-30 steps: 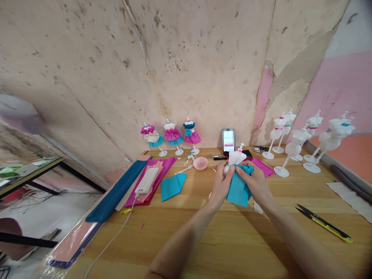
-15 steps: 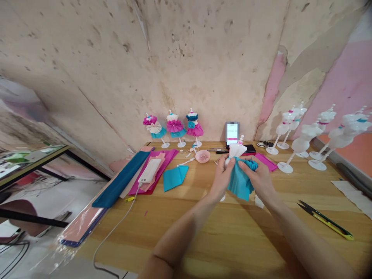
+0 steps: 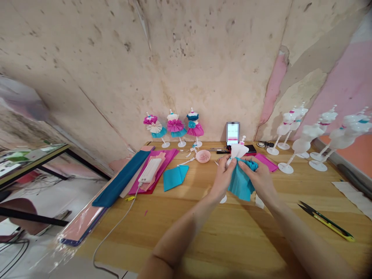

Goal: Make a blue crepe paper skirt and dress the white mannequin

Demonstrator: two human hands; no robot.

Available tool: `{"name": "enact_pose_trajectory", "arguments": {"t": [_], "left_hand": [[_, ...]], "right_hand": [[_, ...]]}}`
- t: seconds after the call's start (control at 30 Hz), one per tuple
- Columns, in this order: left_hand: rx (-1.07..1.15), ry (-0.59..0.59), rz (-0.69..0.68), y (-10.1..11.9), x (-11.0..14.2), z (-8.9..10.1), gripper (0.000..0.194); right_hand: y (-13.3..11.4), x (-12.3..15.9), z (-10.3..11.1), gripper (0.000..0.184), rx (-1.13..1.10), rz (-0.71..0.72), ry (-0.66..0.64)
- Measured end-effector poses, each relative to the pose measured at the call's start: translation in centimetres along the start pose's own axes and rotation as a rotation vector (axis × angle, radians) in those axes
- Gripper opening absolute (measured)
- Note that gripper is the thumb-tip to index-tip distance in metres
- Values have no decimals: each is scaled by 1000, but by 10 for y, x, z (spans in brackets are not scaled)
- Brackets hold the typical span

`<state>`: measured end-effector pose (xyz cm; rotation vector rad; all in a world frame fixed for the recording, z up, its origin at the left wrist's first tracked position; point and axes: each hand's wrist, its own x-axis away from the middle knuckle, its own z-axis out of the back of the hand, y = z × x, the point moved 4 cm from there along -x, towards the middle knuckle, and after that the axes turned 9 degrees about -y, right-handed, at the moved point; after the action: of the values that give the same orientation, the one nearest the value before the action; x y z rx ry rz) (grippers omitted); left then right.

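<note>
My left hand [image 3: 223, 179] grips a small white dress-form stand, whose torso [image 3: 238, 151] rises above my fingers and whose round base [image 3: 223, 199] shows below. My right hand [image 3: 258, 178] presses a gathered sheet of turquoise crepe paper [image 3: 240, 183] against the waist of the form. The paper hangs down in folds like a skirt, hiding the stand's pole. Both hands are held just above the wooden table [image 3: 186, 228].
Behind my hands are a pink bowl [image 3: 202, 156] and a phone [image 3: 233, 133]. Three dressed forms [image 3: 175, 128] stand at the back. Bare white forms [image 3: 302, 143] stand to the right. Paper sheets [image 3: 154, 174] and a power bank [image 3: 150, 170] lie left; yellow-handled snips [image 3: 327, 221] lie right.
The view has tilted slightly. The turquoise paper is gathered more narrowly around the form's waist, and my right hand has shifted its grip on the folds.
</note>
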<state>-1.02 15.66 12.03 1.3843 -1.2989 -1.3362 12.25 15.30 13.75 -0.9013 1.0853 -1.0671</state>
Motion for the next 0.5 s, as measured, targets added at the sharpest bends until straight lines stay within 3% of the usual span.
{"name": "enact_pose_trajectory", "arguments": {"t": [0.5], "left_hand": [[-57,-90,-71,-7,-3,-2,41]], "right_hand": [[0,2,0,30,69,34,40]]}}
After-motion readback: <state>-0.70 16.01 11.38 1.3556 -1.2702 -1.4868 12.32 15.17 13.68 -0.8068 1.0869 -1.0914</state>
